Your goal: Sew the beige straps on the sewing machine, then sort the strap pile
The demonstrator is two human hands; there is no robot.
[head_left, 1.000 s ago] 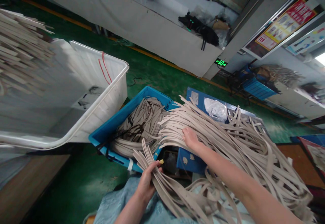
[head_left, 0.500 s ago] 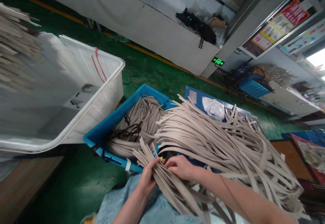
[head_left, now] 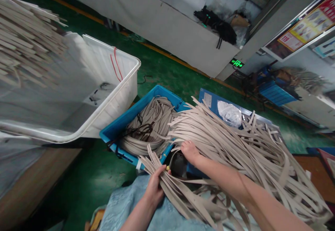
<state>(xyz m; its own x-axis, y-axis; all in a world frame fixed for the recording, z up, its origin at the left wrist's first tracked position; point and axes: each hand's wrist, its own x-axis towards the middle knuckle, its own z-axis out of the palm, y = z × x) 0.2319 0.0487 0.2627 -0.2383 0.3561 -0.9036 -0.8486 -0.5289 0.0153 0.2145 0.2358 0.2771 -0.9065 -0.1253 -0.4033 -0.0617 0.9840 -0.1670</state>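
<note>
My left hand (head_left: 156,187) is closed around a bundle of flat beige strips (head_left: 180,196), with their cut ends fanning out above the thumb. A small yellow piece shows at the tip of that thumb. To the right, my right hand (head_left: 190,153) is at the front edge of a large pile of similar strips (head_left: 209,133), its fingers curled on a strip there; the fingertips are partly hidden. Left of the pile stands a blue crate (head_left: 113,130) holding coiled beige strips (head_left: 154,119) and dark cords (head_left: 141,129).
A big white bin (head_left: 128,80) is at the left, with many strips (head_left: 28,38) stacked above it. Behind the pile, a clear plastic bag with white contents (head_left: 229,113) lies on a blue surface (head_left: 206,93). A long covered bench (head_left: 167,24) runs behind.
My right hand has left the bundle by my left hand and moved up and right to the pile's near edge. My left hand still holds the bundle. The view has shifted left.
</note>
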